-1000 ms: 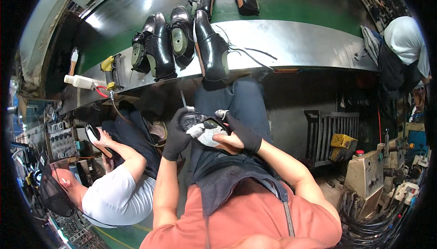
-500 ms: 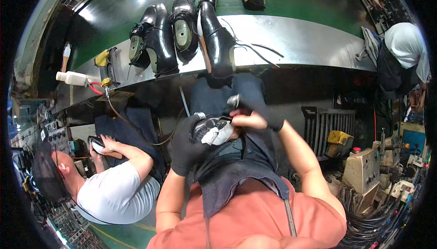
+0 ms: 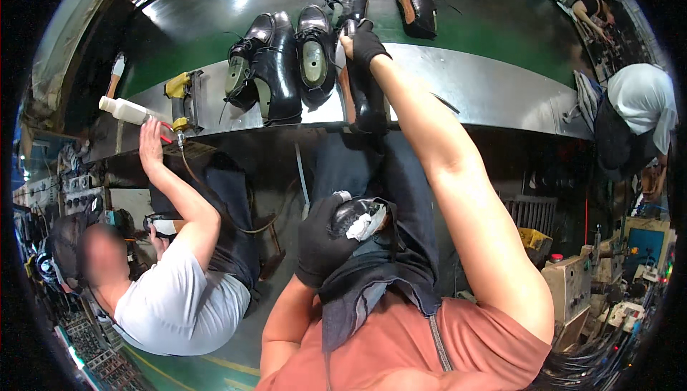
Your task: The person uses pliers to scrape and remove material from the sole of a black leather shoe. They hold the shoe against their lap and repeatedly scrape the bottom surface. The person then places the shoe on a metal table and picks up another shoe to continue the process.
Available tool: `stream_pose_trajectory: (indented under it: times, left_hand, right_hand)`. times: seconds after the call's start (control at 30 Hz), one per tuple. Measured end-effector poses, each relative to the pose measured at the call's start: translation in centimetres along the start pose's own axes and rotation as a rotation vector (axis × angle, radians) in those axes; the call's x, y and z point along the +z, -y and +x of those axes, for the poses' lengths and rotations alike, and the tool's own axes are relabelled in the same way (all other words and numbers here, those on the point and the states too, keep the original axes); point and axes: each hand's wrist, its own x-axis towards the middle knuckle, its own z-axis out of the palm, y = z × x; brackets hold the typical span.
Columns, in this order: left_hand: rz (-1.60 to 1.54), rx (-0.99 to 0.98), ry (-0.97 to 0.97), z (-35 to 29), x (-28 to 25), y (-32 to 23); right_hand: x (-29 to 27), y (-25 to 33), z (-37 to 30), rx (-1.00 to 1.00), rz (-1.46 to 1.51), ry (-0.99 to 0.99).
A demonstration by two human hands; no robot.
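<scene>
My left hand (image 3: 323,242), in a dark glove, is closed around a black leather shoe (image 3: 351,213) on my lap. White crumpled material (image 3: 360,226) shows at the shoe's side. My right arm reaches far forward to the bench. There my right hand (image 3: 367,42), gloved with bare fingertips, is curled round the toe end of another black shoe (image 3: 367,98), which lies at the bench's near edge. Part of that shoe is hidden under the hand and forearm. Just left of it stand a laced black shoe (image 3: 315,62) and a smooth black shoe (image 3: 278,80).
On the bench (image 3: 486,94), more black shoes (image 3: 416,8) lie farther back. To the left are a yellow air tool (image 3: 180,101) with a hose and a white bottle (image 3: 125,110). A co-worker (image 3: 179,291) sits close at my left, one hand beside the bottle. Machinery (image 3: 572,284) stands at right.
My right hand has gone from the shoe on my lap up to the bench shoe. My left hand keeps its shoe. The co-worker's hand has reached toward the bottle. The view has shifted slightly.
</scene>
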Motion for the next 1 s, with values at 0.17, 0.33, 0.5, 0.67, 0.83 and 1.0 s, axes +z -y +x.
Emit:
stream_pose_trajectory:
  times: [0.17,0.33,0.5,0.67,0.83,1.0]
  left_hand:
    - [-0.131,-0.038,-0.010,0.9,0.5,1.5]
    - [-0.109,-0.036,0.005,0.5,-0.2,4.4]
    - [-0.148,-0.111,0.093,1.4,-0.4,2.3]
    - [-0.229,-0.214,0.065,2.5,0.9,0.4]
    - [-0.118,-0.156,0.051,2.6,1.5,0.6]
    - [-0.225,-0.204,0.070,1.7,0.7,1.2]
  right_hand:
    - [-3.1,-3.7,0.0,-0.172,0.021,0.158]
    - [-5.3,-10.2,-10.1,-0.424,0.084,-0.382]
    - [-7.2,-21.3,-15.7,-0.593,-0.610,-0.409]
    - [-7.0,-17.6,-16.1,-0.457,-0.726,-0.207]
    - [-9.2,-16.6,-13.0,-0.463,-0.729,0.158]
    - [-10.8,-15.4,-12.2,-0.407,-0.846,0.522]
